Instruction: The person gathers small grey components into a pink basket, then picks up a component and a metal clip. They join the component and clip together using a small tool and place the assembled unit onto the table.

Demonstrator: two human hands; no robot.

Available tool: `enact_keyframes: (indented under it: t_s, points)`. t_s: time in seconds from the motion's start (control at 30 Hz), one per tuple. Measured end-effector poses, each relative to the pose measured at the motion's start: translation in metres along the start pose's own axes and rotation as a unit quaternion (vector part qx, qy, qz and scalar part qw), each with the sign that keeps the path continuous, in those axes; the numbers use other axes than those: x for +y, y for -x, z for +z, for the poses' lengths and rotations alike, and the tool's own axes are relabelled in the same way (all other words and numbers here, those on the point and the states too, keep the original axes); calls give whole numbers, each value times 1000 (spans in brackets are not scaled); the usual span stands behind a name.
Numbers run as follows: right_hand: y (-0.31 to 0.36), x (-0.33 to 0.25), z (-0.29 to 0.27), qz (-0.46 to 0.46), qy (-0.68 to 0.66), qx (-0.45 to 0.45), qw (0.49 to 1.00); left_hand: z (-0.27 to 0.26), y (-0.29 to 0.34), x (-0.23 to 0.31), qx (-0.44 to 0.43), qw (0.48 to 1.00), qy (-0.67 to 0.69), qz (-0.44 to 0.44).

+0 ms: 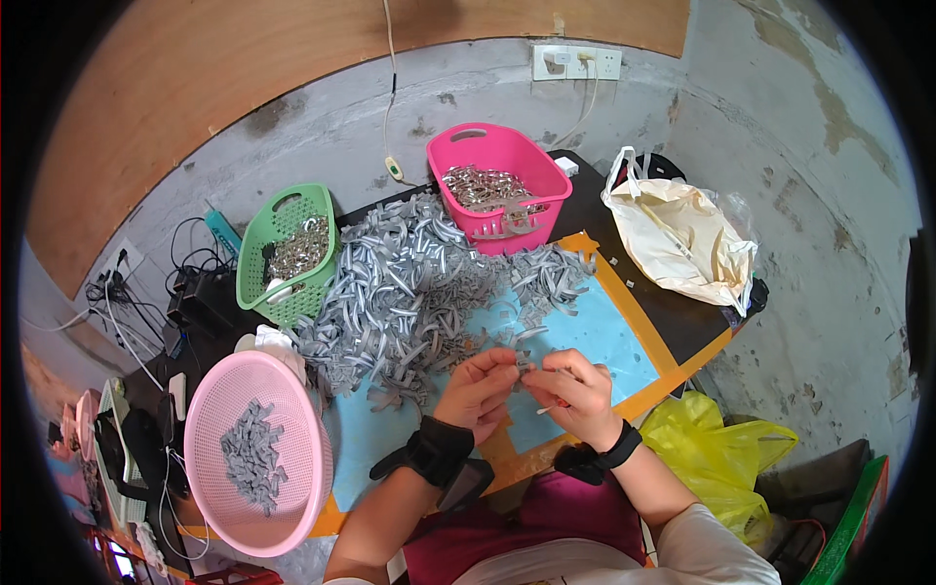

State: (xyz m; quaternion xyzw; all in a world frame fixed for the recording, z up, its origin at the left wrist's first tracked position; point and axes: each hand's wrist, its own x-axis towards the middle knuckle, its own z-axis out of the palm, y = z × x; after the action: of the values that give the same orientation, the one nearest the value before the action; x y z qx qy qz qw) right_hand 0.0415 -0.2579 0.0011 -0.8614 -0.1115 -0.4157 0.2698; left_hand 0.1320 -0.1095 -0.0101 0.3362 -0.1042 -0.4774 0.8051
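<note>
My left hand [481, 390] is closed in a pinch on a small grey strip piece [525, 367], low over the front of the blue sheet [616, 353]. Close beside it, my right hand [585, 398] is closed too, its fingertips meeting the same piece. A slim object with a red part [562, 402] and a pale end sticks out from under the right fingers; its kind is too small to tell. Beyond both hands spreads a large heap of shiny grey curved strips [380, 283].
A pale pink basket [200, 458] at left holds grey pieces. Behind the heap, a green basket [255, 244] and a bright pink basket [517, 146] hold shiny metal parts. At right are a cream bag [682, 234] and a yellow plastic bag [702, 448]. Orange tape [624, 292] edges the sheet.
</note>
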Motion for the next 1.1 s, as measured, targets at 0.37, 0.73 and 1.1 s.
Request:
enact_keyframes:
  t_s: [0.37,0.73,1.1]
  points:
    - [-4,-3,3,16,-22,26,999,3,1,-4,5,1000,6,0]
    - [-3,-4,1,69,-149,-19,986,-2,2,-5,-20,1000,-1,19]
    - [-5,-21,-4,402,-429,12,809,6,-1,-11,58,988,-117,83]
